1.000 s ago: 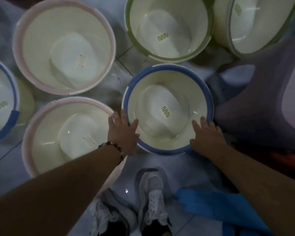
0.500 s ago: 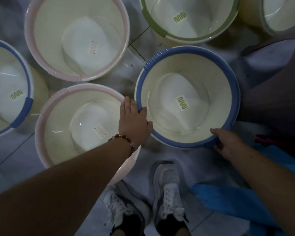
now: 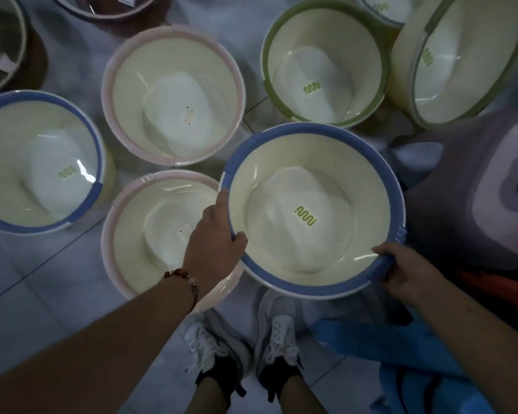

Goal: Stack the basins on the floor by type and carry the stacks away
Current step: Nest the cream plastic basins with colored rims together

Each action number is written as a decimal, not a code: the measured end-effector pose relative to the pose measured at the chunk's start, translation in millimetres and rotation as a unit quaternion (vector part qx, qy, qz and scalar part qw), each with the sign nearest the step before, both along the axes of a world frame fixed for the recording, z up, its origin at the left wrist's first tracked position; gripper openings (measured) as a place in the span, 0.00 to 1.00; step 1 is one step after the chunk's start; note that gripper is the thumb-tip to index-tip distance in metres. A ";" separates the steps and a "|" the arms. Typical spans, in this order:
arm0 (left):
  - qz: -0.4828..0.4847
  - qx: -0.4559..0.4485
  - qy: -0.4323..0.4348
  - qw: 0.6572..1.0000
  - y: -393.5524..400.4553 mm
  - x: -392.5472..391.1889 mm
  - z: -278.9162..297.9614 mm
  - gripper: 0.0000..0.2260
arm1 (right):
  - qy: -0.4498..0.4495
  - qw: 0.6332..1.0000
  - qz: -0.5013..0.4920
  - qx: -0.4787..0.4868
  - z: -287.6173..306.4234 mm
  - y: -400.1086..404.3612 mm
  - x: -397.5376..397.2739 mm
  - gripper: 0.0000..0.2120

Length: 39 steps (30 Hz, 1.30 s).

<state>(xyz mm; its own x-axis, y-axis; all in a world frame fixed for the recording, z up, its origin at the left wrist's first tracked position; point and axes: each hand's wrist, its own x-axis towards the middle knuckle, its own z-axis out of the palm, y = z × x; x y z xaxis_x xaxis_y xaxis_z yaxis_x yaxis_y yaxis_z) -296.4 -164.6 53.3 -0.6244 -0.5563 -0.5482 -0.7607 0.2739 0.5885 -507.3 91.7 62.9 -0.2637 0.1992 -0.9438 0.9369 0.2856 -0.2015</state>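
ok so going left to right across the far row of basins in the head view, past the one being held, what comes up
blue-rimmed basin on the floor → upper pink-rimmed basin → green-rimmed basin → tilted green-rimmed basin at the right edge.

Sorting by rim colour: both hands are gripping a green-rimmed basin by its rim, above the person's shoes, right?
Not quite. The head view shows the left hand and right hand gripping the blue-rimmed basin, not a green one. The rest holds.
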 end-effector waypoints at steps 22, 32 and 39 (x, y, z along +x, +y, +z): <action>0.541 0.155 -0.127 0.817 -61.8 180.8 114.5 0.19 | 0.102 0.824 0.544 -0.122 104.4 -267.5 55.9 0.13; 0.768 0.203 -0.045 0.605 18.9 150.0 57.2 0.16 | 0.024 0.641 0.749 -0.163 41.3 -342.0 24.1 0.19; 0.864 0.214 0.071 0.450 79.0 116.6 31.7 0.06 | 0.052 0.568 0.809 -0.142 28.2 -357.7 32.2 0.18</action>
